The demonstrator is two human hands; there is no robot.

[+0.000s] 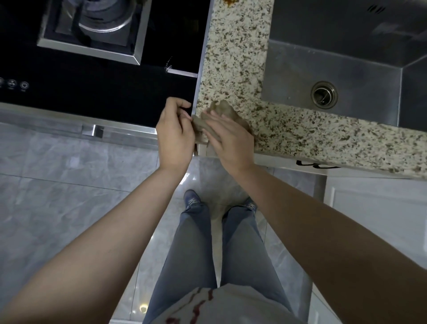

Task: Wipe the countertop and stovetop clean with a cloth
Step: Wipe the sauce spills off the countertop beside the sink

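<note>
A beige cloth lies on the front corner of the speckled granite countertop, right beside the black glass stovetop. My right hand rests flat on the cloth with straight fingers. My left hand sits at the stovetop's front right corner, its fingers curled and pinching the cloth's left edge. Part of the cloth is hidden under my right hand.
A gas burner in a steel frame is at the stovetop's back left, touch controls at its left. A steel sink with a drain lies to the right. A brown stain marks the counter's far end.
</note>
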